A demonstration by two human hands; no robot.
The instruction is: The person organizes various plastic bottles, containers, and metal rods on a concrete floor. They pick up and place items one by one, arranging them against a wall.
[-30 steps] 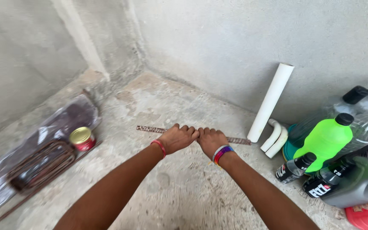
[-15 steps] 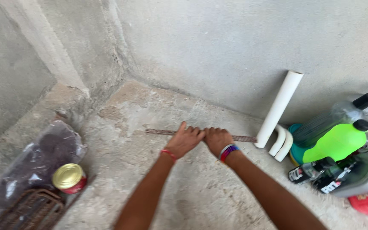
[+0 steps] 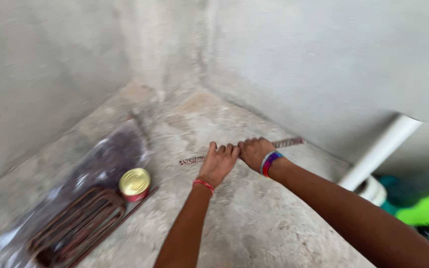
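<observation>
A thin rusty ribbed steel rod (image 3: 289,143) lies across the concrete floor near the wall corner. Both my hands are closed around its middle, side by side. My left hand (image 3: 219,161) wears a red wrist band and grips the rod toward its left end (image 3: 190,160). Touching it on the right, my right hand (image 3: 254,150) wears a multicoloured band. The rod's ends stick out past each hand.
To the left lie a dark plastic sheet (image 3: 105,164), bent rusty steel loops (image 3: 75,223) and a gold-lidded tin can (image 3: 135,182). A white pipe (image 3: 383,149) leans on the right wall, with a green jug (image 3: 425,208) at the right edge.
The view has swung right and closer, so the bottles have slid mostly out of frame. Both hands have stayed closed on the rod at the same place on the floor.
</observation>
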